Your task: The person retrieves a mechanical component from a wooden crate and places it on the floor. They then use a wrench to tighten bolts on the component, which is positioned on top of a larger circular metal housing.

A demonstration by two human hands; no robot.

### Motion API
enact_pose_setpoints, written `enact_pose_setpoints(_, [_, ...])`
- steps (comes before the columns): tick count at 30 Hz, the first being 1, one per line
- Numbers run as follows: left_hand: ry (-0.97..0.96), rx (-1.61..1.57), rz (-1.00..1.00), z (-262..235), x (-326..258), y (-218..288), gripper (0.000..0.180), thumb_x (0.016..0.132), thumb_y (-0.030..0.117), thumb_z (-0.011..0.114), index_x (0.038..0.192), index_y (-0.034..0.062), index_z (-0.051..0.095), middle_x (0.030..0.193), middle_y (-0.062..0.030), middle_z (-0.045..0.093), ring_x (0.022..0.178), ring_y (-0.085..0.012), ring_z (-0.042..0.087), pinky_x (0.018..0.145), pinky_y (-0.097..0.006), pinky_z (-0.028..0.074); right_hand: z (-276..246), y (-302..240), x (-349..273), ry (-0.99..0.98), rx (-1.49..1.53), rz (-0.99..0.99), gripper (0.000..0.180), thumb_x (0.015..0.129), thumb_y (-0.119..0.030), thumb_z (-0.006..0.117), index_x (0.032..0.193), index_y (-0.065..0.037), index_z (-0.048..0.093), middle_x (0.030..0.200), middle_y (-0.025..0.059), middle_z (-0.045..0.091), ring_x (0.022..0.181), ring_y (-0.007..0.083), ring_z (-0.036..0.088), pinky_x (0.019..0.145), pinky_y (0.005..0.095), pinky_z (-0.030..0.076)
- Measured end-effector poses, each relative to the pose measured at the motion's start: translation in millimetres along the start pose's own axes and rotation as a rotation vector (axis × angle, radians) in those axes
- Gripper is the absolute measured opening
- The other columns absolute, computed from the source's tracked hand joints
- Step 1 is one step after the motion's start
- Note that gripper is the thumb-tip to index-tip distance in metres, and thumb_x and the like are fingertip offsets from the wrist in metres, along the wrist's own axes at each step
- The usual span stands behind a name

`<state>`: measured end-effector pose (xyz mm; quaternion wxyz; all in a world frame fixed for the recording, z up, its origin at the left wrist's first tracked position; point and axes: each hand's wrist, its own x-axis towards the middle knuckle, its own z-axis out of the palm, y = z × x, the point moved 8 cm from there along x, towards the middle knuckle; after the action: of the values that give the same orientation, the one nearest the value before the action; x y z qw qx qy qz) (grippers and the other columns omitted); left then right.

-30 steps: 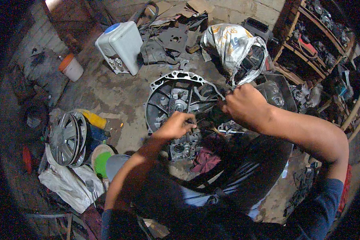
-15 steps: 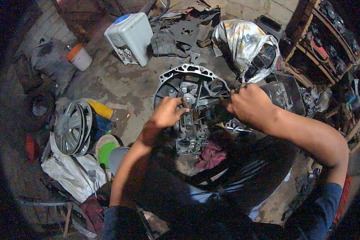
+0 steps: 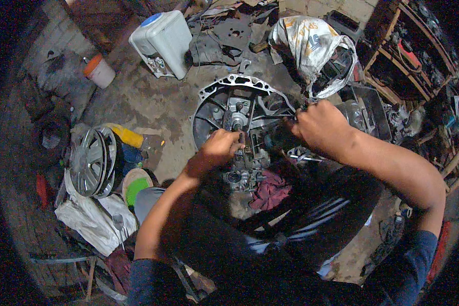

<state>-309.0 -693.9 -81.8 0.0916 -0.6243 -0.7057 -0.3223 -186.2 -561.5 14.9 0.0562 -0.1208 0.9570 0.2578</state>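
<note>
A metal gearbox housing (image 3: pixel 233 80) with a wide, open bell-shaped end stands on the floor in front of me. My left hand (image 3: pixel 220 148) is over its middle, thumb and fingers pinched together near a small dark piece that I cannot make out. At the housing's right edge, my right hand (image 3: pixel 319 124) is closed in a fist, and what it grips is hidden under the fingers. A maroon rag (image 3: pixel 270 190) lies by the near end of the gearbox. Just below my right hand are some shiny metal tools (image 3: pixel 305 155), partly in shadow.
Wheel covers (image 3: pixel 89 163) lean at the left beside a white sack (image 3: pixel 94 219). Farther off stand an orange-rimmed bucket (image 3: pixel 101 72) and a white jerrycan (image 3: pixel 166 46). A white plastic bag (image 3: pixel 301 48) of parts and a wooden rack (image 3: pixel 392 71) are at the far right.
My left hand has shifted slightly down and toward the right over the gearbox, still pinched. The right hand stays closed at the housing's edge. The whole view has tilted a little.
</note>
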Motion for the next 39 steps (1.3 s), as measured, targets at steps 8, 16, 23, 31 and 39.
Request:
enact_pose_setpoints(8, [0.054, -0.036, 0.026, -6, -4, -1, 0.031, 0.077, 0.009, 0.076, 0.105, 0.0015, 0.066, 0.090, -0.0154, 0.066, 0.083, -0.0357, 0.061, 0.075, -0.041, 0.051, 5, 2, -6, -0.025, 0.056, 0.028, 0.016, 0.087, -0.021, 0.059, 0.085, -0.018, 0.074, 0.076, 0.0041, 0.070, 0.074, 0.0230, 0.071, 0.060, 0.0369, 0.055])
enact_pose_setpoints(16, [0.045, -0.460, -0.766, -11, -3, -55, 0.011, 0.091, 0.009, 0.066, 0.093, -0.0008, 0.065, 0.079, -0.0091, 0.070, 0.069, -0.0126, 0.066, 0.061, -0.027, 0.053, 30, 42, -17, -0.048, 0.362, 0.223, 0.052, 0.082, -0.022, 0.068, 0.131, -0.013, 0.055, 0.088, 0.0157, 0.070, 0.082, 0.0359, 0.070, 0.071, 0.0485, 0.056])
enact_pose_setpoints(23, [0.171, -0.739, -0.785, 1, 13, -51, 0.012, 0.092, 0.012, 0.067, 0.093, 0.0012, 0.063, 0.081, -0.0057, 0.067, 0.069, -0.0124, 0.065, 0.061, -0.026, 0.052, 113, 103, -39, 0.496, 0.811, 0.750, 0.092, 0.076, -0.032, 0.079, 0.147, 0.000, 0.030, 0.115, 0.0307, 0.062, 0.106, 0.0446, 0.061, 0.092, 0.0472, 0.049])
enact_pose_setpoints(31, [0.168, -0.633, -0.638, 18, 64, -30, 0.020, 0.093, 0.017, 0.066, 0.094, -0.0023, 0.067, 0.081, -0.0089, 0.070, 0.071, -0.0140, 0.067, 0.064, -0.026, 0.051, 233, 127, -43, 0.570, 1.032, 1.075, 0.090, 0.072, -0.022, 0.084, 0.140, 0.010, 0.036, 0.124, 0.0275, 0.059, 0.112, 0.0345, 0.061, 0.097, 0.0390, 0.047])
enact_pose_setpoints(39, [-0.079, -0.331, -0.495, 82, 96, -34, 0.017, 0.083, 0.024, 0.075, 0.093, 0.0107, 0.077, 0.084, -0.0103, 0.074, 0.072, -0.0195, 0.069, 0.071, -0.034, 0.053, 374, 100, -22, 0.277, 1.016, 1.092, 0.067, 0.067, -0.026, 0.083, 0.124, -0.005, 0.056, 0.109, 0.0217, 0.068, 0.103, 0.0405, 0.064, 0.090, 0.0466, 0.051])
